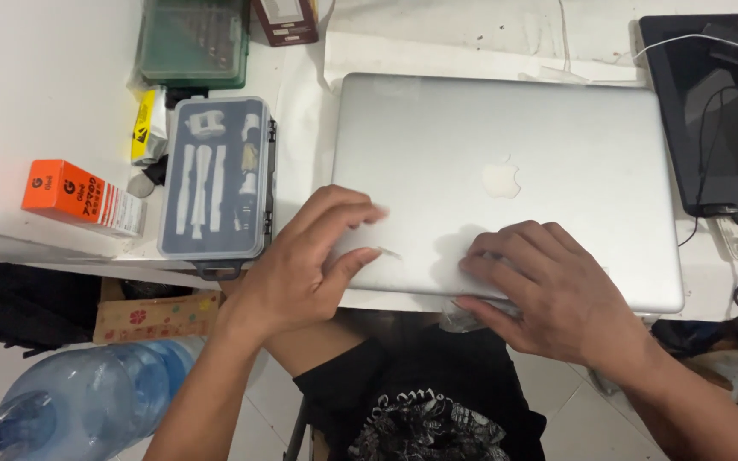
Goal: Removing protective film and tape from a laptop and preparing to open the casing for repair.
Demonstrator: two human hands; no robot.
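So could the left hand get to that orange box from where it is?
Probably yes. The left hand rests on the silver laptop, and the orange box lies further left, past the clear tool case, which is low enough to reach over.

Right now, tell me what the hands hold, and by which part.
Both hands, left hand and right hand, rest on the closed silver laptop at its near edge.

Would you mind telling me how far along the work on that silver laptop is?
Laid out: a clear tool case with white tools sits shut beside the silver laptop, and a green bit case behind it. In hand: the left hand and right hand both rest on the closed lid near its front edge. Left: the laptop is not yet opened, and no tool is out.
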